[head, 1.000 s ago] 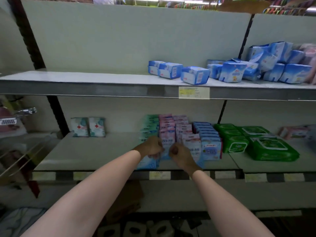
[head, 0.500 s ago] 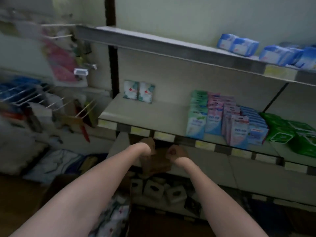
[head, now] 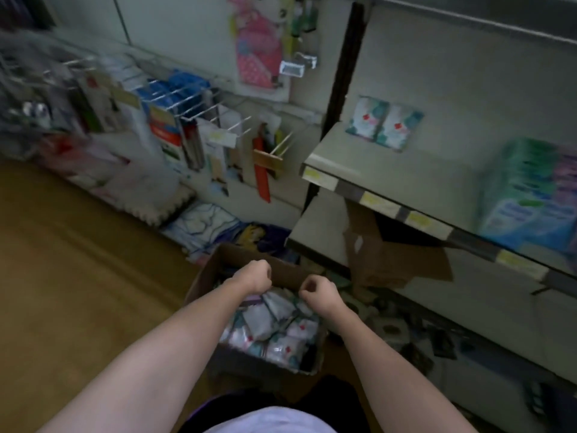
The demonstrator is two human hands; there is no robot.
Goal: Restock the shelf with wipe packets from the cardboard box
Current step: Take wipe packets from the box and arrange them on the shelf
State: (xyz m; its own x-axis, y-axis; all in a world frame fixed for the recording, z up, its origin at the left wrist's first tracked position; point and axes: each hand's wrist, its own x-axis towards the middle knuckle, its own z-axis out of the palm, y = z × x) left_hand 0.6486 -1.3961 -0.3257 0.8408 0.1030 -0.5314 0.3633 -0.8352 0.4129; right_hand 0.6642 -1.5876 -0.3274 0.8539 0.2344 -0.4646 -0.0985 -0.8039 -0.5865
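An open cardboard box (head: 208,275) stands on the floor below me, filled with several white wipe packets (head: 271,320) bearing red crosses. My left hand (head: 256,275) hovers over the box's far left part with its fingers curled and nothing in them. My right hand (head: 319,292) hangs just above the packets at the box's right side, also curled and holding nothing. On the middle shelf (head: 331,182) two matching packets (head: 384,127) lean against the back wall. Blue-green and pink packet rows (head: 527,195) stand at the shelf's right.
A second brown box (head: 387,257) sits on the lower shelf, under the middle one. Peg hooks with hanging goods (head: 175,129) line the wall at left. Soft goods (head: 206,226) lie on the floor behind the box. Wooden floor (head: 78,276) spreads to the left.
Both hands left the packet rows on the shelf and dropped to the box on the floor. My view swung down and left with them.
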